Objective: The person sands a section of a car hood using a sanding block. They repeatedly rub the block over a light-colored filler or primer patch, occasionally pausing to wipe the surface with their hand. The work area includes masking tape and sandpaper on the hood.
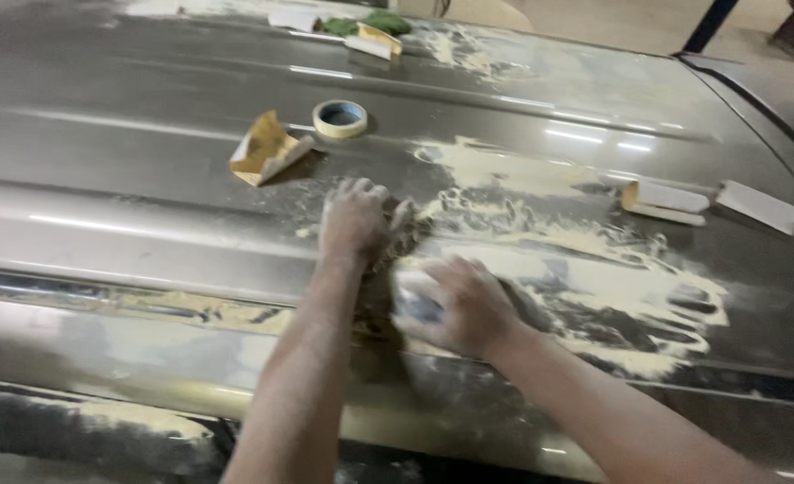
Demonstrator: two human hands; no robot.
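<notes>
**Sanding filler on a car roof**

Head view: grey car roof panel (146, 152) carries pale sanding dust (594, 278) beyond both hands. Left hand (354, 220) lies flat, released. Right hand (464, 305) grasps a sanding block (412, 300); even pressure would serve best. Masking tape roll (340, 118) sits beyond the left hand.

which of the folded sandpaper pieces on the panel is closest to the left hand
The yellow-brown folded sheet just left of the masking tape roll, up-left of the left hand. The other pieces lie far right and at the top edge.
</notes>
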